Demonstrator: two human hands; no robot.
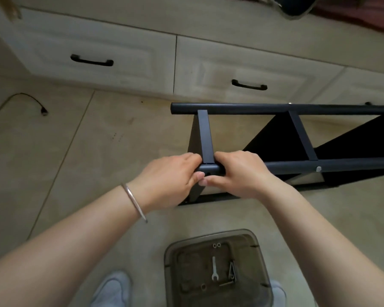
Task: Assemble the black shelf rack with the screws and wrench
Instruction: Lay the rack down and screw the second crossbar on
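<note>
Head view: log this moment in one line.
left hand: grips rack tube end | right hand: grips tube | wrench: in tray, untouched

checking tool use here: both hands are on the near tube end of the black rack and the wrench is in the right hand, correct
Not quite. Both the left hand and the right hand do hold the near tube end of the black rack, but the wrench lies in the brown tray on the floor, as the head view shows.

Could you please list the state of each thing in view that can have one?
Black shelf rack: on its side on the floor, partly assembled.
Left hand: grips the near pole's end.
Right hand: grips the same pole.
Wrench: lying unused on the stool.
Drawers: closed.
</note>
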